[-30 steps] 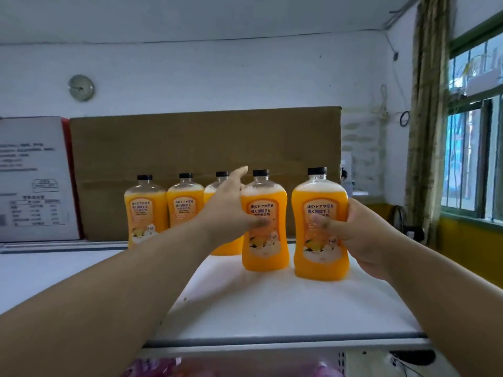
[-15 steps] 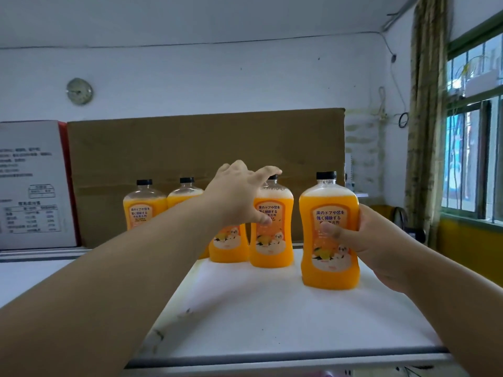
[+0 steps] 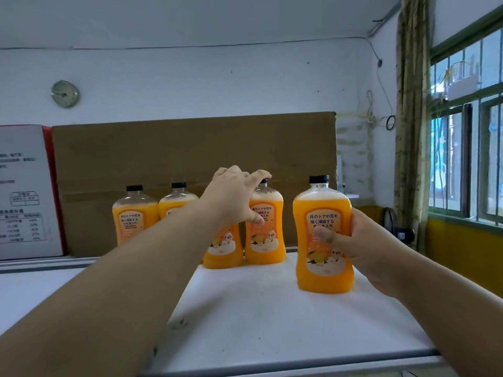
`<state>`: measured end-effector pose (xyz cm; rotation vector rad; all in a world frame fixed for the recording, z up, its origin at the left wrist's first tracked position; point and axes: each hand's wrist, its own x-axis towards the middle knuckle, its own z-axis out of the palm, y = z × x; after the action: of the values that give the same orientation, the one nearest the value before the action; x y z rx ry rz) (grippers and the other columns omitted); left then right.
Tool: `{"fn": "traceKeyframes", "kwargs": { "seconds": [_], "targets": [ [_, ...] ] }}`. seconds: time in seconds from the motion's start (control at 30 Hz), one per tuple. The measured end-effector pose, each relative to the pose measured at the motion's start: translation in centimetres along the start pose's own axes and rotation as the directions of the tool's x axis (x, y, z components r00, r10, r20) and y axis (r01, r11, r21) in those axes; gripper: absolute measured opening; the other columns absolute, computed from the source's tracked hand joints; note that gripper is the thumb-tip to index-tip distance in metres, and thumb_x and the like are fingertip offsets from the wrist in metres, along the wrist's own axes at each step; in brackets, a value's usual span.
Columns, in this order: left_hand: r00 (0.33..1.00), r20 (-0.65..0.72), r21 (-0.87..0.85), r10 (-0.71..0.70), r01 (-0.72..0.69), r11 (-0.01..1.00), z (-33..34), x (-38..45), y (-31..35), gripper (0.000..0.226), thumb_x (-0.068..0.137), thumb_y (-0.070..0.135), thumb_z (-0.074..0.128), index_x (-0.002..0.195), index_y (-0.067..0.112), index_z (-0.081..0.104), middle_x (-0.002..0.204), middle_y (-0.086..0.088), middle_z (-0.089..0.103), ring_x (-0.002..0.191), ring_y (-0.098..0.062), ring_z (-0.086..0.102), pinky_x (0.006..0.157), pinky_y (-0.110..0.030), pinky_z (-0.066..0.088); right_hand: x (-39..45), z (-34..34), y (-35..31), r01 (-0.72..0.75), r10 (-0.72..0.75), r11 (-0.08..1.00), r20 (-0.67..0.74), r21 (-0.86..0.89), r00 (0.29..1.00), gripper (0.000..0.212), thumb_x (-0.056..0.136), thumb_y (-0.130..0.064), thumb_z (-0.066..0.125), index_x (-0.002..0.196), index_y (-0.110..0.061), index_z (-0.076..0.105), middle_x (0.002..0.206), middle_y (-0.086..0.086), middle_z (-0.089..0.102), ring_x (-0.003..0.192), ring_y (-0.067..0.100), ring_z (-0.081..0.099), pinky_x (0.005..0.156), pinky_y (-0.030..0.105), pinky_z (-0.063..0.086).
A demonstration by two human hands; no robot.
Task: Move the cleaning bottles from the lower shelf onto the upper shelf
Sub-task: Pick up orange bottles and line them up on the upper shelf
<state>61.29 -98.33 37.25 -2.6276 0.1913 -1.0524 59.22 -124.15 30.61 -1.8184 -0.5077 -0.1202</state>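
Observation:
Five orange cleaning bottles with black caps stand on the white upper shelf. Two of them are at the back left. A third bottle is partly hidden behind my left wrist. The fourth bottle stands beside it. My left hand is in front of that bottle's neck, fingers spread and arched, index tip by the cap, thumb near the label. My right hand grips the nearest bottle from its right side, thumb across the label. That bottle stands upright on the shelf.
A brown cardboard sheet leans behind the bottle row. A white printed box stands at the back left. A barred window and a curtain are at the right. The shelf's front edge runs below my arms.
My left hand has let go of the fourth bottle, which now stands back in the row, and has risen to its cap with fingers spread. My right hand still holds the nearest bottle.

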Motion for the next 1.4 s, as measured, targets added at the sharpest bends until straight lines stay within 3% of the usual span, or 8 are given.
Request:
{"fn": "traceKeyframes", "kwargs": {
  "seconds": [0.37,0.47,0.53,0.63,0.73,0.83,0.93,1.4],
  "targets": [
    [0.998,0.055,0.061,-0.009,0.006,0.998,-0.3,0.0,-0.1,0.101,0.074,0.074,0.068,0.154,0.037,0.019,0.136,-0.001,0.062,0.13,-0.028,0.047,0.114,-0.052,0.028,0.6,0.0,-0.4,-0.005,0.005,0.999,-0.002,-0.043,1.0,0.068,0.068,-0.041,0.074,0.131,-0.03,0.051,0.113,-0.003,0.069,0.105,0.023,0.066,0.096,0.056,0.052],
    [0.998,0.068,0.138,-0.011,0.002,0.99,-1.0,-0.8,0.5,0.107,0.076,0.074,0.066,0.157,0.034,0.01,0.144,-0.001,0.054,0.136,-0.029,0.042,0.116,-0.051,0.026,0.9,-0.2,-0.9,0.066,-0.07,0.989,-0.03,-0.135,0.997,0.093,0.074,-0.03,0.082,0.147,-0.035,0.027,0.119,-0.005,0.061,0.099,0.017,0.064,0.088,0.045,0.057],
    [0.999,0.033,0.139,-0.029,0.024,0.99,-1.9,-2.1,1.4,0.101,0.079,0.068,0.068,0.156,0.031,0.015,0.147,-0.002,0.049,0.138,-0.028,0.04,0.116,-0.049,0.028,1.0,-0.5,-1.2,0.146,-0.168,0.938,-0.044,-0.316,0.985,0.111,0.072,-0.031,0.086,0.152,-0.042,0.01,0.133,-0.003,0.05,0.098,0.014,0.061,0.079,0.036,0.056],
    [0.999,-0.005,-0.044,-0.054,0.054,0.998,-3.4,-5.0,3.0,0.075,0.084,0.058,0.068,0.146,0.031,0.035,0.138,0.003,0.055,0.122,-0.019,0.049,0.102,-0.038,0.043,1.6,-1.1,-1.4,0.251,-0.319,0.803,-0.035,-0.54,0.947,0.115,0.068,-0.043,0.088,0.151,-0.047,0.008,0.146,0.001,0.035,0.105,0.016,0.055,0.074,0.026,0.054],
    [0.957,0.288,-0.3,0.022,0.068,0.952,-3.9,-9.2,4.7,0.059,0.085,0.06,0.067,0.137,0.04,0.045,0.137,0.011,0.054,0.111,-0.009,0.05,0.088,-0.026,0.045,2.4,-1.6,-1.6,0.269,-0.34,0.733,0.006,-0.625,0.94,0.116,0.066,-0.047,0.087,0.152,-0.042,0.01,0.146,0.0,0.036,0.103,0.011,0.049,0.061,0.013,0.043],
    [0.809,0.582,-0.358,0.081,0.165,0.919,-3.7,-12.2,5.7,0.072,0.084,0.075,0.053,0.147,0.045,0.036,0.156,0.014,0.039,0.137,-0.015,0.042,0.107,-0.037,0.039,3.5,-1.6,-1.9,0.258,-0.324,0.715,0.019,-0.65,0.946,0.117,0.067,-0.043,0.088,0.154,-0.037,0.009,0.148,0.002,0.039,0.102,0.013,0.054,0.065,0.017,0.049],
    [0.742,0.662,-0.361,0.109,0.188,0.914,-3.5,-13.2,6.0,0.078,0.087,0.08,0.038,0.154,0.042,0.027,0.164,0.014,0.027,0.148,-0.015,0.029,0.119,-0.041,0.027,4.5,-1.3,-1.9,0.254,-0.315,0.705,0.029,-0.662,0.949,0.123,0.068,-0.034,0.089,0.152,-0.047,-0.001,0.149,0.005,0.039,0.103,0.018,0.058,0.082,0.034,0.057],
    [0.758,0.645,-0.389,0.096,0.218,0.895,-3.4,-13.6,6.4,0.074,0.089,0.077,0.039,0.152,0.038,0.035,0.16,0.009,0.035,0.143,-0.016,0.034,0.117,-0.043,0.031,8.8,0.3,-1.2,0.252,-0.294,0.702,0.051,-0.666,0.954,0.115,0.075,-0.023,0.086,0.152,-0.047,0.004,0.145,0.01,0.04,0.101,0.02,0.056,0.082,0.034,0.054]
  ]
}}
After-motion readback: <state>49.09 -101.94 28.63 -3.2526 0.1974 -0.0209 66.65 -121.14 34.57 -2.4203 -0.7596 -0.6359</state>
